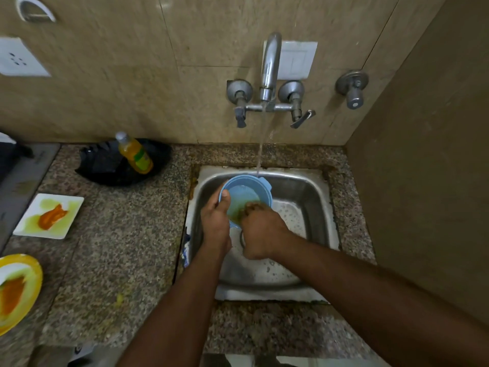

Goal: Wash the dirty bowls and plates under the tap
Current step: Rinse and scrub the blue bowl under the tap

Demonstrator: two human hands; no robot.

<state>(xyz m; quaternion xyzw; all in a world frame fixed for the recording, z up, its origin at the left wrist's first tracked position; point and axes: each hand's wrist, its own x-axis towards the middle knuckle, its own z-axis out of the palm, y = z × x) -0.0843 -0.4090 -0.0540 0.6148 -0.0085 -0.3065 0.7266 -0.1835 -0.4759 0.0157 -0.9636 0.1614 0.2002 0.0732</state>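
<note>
A light blue bowl tilts over the steel sink, under the water running from the tap. My left hand grips the bowl's left rim, thumb over the edge. My right hand reaches into the bowl, its fingertips on the yellow-brown residue inside. A white square plate smeared orange and green lies on the counter at the left. A yellow round plate with orange smears sits at the lower left edge.
A bottle of yellow dish liquid leans in a black tray behind the counter. Granite counter surrounds the sink. A wall rises close on the right. A separate wall valve sits right of the tap.
</note>
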